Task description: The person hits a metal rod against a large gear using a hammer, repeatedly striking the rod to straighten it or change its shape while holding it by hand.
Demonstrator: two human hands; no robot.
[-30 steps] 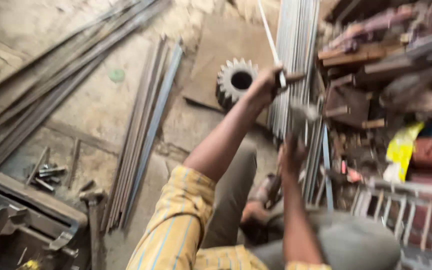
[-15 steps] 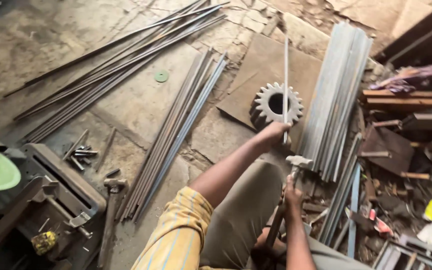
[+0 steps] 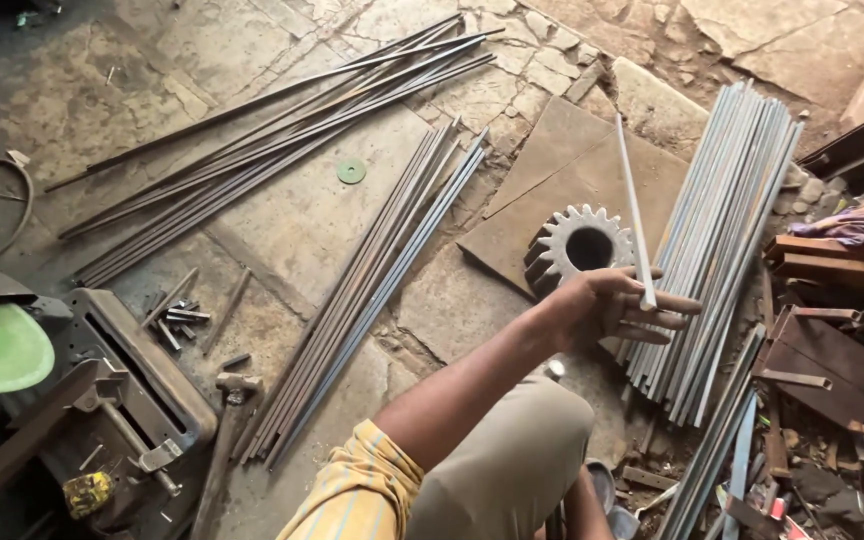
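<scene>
a thin metal rod is pinched at its lower end in the fingers of the left hand, slanting up and away, just above a toothed gear on the floor. rod bundles lie beside it. the right hand's state cannot be told; only its forearm shows.
</scene>
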